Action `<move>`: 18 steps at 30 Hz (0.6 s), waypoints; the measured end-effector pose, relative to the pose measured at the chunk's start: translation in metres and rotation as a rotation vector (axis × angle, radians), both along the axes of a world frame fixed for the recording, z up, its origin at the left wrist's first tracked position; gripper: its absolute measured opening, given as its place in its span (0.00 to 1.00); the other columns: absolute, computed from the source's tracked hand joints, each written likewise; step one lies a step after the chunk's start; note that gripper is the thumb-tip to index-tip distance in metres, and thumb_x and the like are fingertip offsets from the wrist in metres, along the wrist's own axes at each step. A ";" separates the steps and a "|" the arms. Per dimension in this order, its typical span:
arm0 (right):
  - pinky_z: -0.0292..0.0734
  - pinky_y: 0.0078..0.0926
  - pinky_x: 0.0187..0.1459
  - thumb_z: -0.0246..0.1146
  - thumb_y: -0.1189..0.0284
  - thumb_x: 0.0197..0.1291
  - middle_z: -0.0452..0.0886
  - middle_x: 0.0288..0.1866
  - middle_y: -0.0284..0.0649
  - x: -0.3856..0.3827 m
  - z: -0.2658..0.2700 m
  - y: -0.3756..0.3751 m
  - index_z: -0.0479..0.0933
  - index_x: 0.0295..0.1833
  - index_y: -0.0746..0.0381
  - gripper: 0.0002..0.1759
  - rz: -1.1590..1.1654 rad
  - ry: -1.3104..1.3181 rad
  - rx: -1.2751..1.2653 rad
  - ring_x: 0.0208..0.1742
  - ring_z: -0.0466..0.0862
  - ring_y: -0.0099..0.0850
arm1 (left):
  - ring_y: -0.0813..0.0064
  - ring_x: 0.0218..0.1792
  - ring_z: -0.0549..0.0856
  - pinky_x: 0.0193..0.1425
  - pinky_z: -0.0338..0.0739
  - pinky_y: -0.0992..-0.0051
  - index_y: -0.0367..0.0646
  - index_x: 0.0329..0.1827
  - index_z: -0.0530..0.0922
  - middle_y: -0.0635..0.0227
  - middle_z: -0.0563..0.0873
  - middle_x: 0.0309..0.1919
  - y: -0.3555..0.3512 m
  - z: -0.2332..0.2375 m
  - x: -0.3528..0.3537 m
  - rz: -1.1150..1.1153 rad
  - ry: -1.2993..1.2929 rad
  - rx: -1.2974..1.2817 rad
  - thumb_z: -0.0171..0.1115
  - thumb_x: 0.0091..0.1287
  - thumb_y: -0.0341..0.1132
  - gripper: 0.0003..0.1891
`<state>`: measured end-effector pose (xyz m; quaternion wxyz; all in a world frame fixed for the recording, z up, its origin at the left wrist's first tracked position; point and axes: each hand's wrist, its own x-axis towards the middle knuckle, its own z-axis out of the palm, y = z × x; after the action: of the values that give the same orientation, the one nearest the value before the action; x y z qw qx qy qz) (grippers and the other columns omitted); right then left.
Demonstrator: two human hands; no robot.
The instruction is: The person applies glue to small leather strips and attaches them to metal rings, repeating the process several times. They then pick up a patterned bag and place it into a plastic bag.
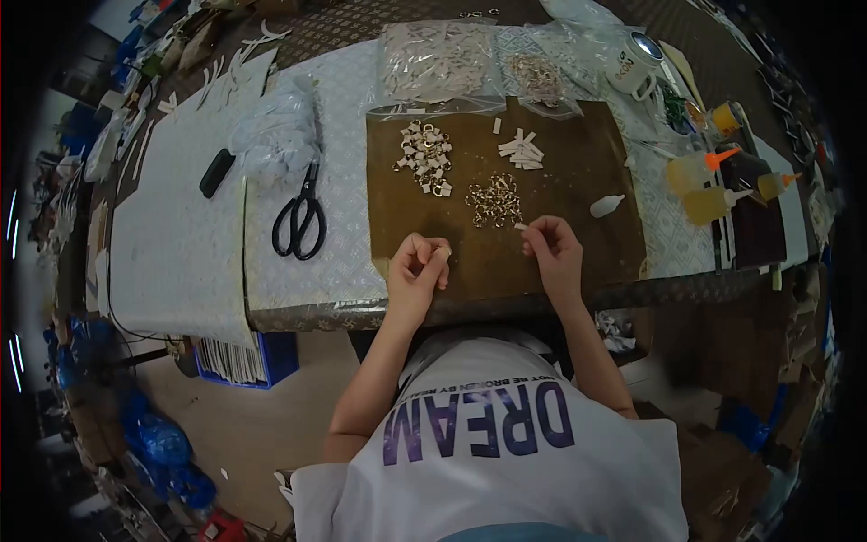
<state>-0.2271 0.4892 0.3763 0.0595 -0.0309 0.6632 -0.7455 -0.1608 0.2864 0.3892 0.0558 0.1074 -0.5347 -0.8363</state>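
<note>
My left hand is closed in a pinch over the front edge of the brown mat, with a small pale piece showing at its fingertips. My right hand pinches a small white strip, close to a pile of gold metal rings or clasps. Farther back lie several loose white strips. On the mat's left side is a heap of gold rings with white tabs. A small white bottle rests on its side to the right.
Black scissors and a dark oblong object lie left of the mat. Behind it are clear bags of small parts. A white mug and bottles of yellow liquid stand at the right.
</note>
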 end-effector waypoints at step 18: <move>0.79 0.18 0.41 0.63 0.80 0.60 0.76 0.43 0.36 0.042 0.040 0.027 0.75 0.46 0.67 0.09 0.290 0.117 -0.016 0.41 0.80 0.22 | 0.82 0.40 0.82 0.47 0.76 0.83 0.34 0.42 0.79 0.65 0.83 0.40 0.062 0.029 0.014 -0.055 0.158 -0.328 0.61 0.62 0.19 0.07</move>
<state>-0.1854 0.5167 0.4162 0.1275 -0.1705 0.6481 -0.7312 -0.1470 0.3487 0.4178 0.0916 0.0163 -0.6607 -0.7448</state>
